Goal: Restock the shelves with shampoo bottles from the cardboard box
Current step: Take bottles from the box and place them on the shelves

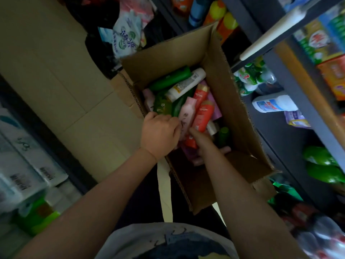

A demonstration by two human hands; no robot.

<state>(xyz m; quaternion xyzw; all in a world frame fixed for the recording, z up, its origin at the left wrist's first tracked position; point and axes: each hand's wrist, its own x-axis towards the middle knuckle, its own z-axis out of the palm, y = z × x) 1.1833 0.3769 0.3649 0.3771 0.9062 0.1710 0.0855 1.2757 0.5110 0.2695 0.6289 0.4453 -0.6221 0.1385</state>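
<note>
Plainly the shampoo bottles lie heaped in the cardboard box [229, 101]; left hand [158, 133] curls its fingers round the pink bottle [186, 116]; right hand [203, 144] reaches deeper, grip unclear; pulling one could topple the orange bottles [202, 113].

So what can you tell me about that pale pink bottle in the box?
The pale pink bottle looks like smooth plastic, with dark printing on its front. It lies slanted in the open cardboard box, on top of the pile, beside two orange-red bottles and a green one. The left hand curls against its lower part; the right hand reaches in just below. Its cap isn't clear.
</note>
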